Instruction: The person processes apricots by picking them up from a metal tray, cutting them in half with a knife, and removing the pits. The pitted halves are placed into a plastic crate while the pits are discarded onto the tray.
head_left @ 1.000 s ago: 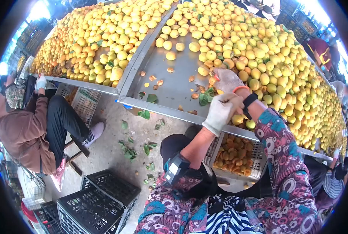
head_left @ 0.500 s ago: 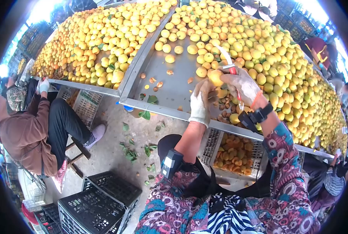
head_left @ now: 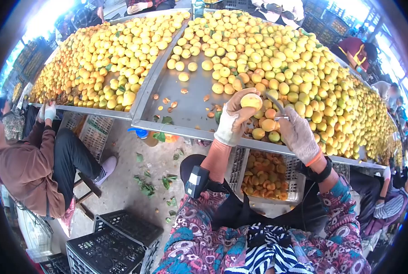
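The fingers [head_left: 235,104] of the left hand [head_left: 230,124] are closed in a narrow pinch around one yellow fruit [head_left: 251,101], which sits up at the fingertips above the front edge of the metal tray [head_left: 193,97]. The right hand [head_left: 300,132] is wrapped around a curved knife [head_left: 274,101], its blade rising on the right side of that fruit; blade and skin look just beside each other, though whether they touch I cannot tell. Both hands wear gloves.

The step in hand, I judge, is setting the blade to the fruit: one hand steadies, the other holds the tool, and the side facing the camera looks whole. The next move calls for a firm but gentle left grip, with the thumb and fingertips clear of the blade's path, and a small, controlled turn of the right wrist, since round fruit could roll in the glove.

Behind and to the right of the hands lies the heap of loose fruit [head_left: 277,59]. A few brown bits [head_left: 166,101] lie on bare metal to the left. Below the tray edge stands a crate [head_left: 295,179] holding orange fruit pieces [head_left: 264,180], some apparently split
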`<state>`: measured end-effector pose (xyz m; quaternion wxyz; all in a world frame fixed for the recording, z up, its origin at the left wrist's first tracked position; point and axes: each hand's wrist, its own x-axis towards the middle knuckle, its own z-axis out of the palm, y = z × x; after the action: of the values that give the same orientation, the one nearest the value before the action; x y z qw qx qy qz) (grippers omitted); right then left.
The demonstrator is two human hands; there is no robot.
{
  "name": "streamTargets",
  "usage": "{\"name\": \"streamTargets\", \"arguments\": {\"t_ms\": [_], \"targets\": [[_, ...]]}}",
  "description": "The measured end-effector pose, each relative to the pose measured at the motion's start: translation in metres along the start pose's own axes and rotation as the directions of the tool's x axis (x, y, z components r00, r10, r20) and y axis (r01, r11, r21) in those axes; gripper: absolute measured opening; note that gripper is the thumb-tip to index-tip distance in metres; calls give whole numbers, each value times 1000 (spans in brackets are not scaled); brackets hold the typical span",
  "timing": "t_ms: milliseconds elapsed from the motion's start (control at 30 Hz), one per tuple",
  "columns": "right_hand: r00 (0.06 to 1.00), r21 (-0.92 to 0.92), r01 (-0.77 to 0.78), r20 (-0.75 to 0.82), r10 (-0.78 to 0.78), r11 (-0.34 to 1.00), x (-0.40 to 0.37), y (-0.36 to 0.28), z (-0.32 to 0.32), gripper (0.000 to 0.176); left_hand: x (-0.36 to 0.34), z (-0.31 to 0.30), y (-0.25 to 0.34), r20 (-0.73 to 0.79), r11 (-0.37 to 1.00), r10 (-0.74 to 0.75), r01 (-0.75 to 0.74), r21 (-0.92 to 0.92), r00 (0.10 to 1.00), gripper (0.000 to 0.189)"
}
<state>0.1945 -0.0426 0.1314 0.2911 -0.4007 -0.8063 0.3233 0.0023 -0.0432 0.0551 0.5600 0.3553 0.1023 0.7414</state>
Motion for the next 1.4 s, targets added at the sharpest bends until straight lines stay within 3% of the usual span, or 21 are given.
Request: {"name": "streamTargets", "arguments": {"t_ms": [67, 100, 200, 300, 433, 567, 733, 1033, 1133, 1200, 1300, 1333, 1400], "targets": [[983, -233, 183, 46, -177, 955, -6, -14, -4, 22, 1, 0, 1, 38, 997, 21, -23, 74, 999, 45], [988, -239, 144, 85, -127, 960, -7, -24, -5, 23, 1, -1, 1, 57, 993, 31, -37, 112, 998, 45], [980, -223, 191, 88, -176, 956, -9, -18, -2, 26, 1, -5, 1, 84, 975, -35, 15, 223, 996, 45], [983, -267, 137, 158, -97, 954, -5, -26, -6, 30, 0, -7, 5, 69, 890, -72, 33, 454, 995, 46], [977, -419, 99, 214, -8, 903, 1, -30, -10, 29, 1, -10, 9, 124, 783, -42, -45, 620, 991, 42], [958, -520, 178, 286, -26, 836, 6, -36, -16, 29, 2, -13, 9, 260, 614, 40, -229, 755, 965, 40], [950, -541, 179, 312, -1, 822, 3, -31, -20, 24, 2, -13, 8, 313, 420, 15, -290, 860, 950, 38], [935, -618, 133, 337, 108, 774, -6, -21, -18, 24, 1, -17, -6, 348, 299, -44, -320, 899, 936, 32], [947, -553, 92, 305, 99, 828, -6, -16, -14, 22, 2, -11, 2, 253, 458, -108, -178, 871, 961, 34], [963, -483, 76, 264, 63, 873, -7, -12, -12, 21, 1, -12, -4, 137, 673, -135, -11, 740, 981, 37], [982, -355, 83, 186, -16, 931, -4, 1, -2, 19, -3, -7, -6, 19, 918, -190, 171, 358, 982, 38], [986, -310, 68, 169, -15, 948, -3, 4, 2, 19, -4, -5, -7, -10, 959, -211, 209, 194, 977, 38], [992, -232, 31, 130, -1, 972, 1, 11, 11, 19, -4, -5, -14, -32, 982, -183, 184, 34, 983, 42]]}}
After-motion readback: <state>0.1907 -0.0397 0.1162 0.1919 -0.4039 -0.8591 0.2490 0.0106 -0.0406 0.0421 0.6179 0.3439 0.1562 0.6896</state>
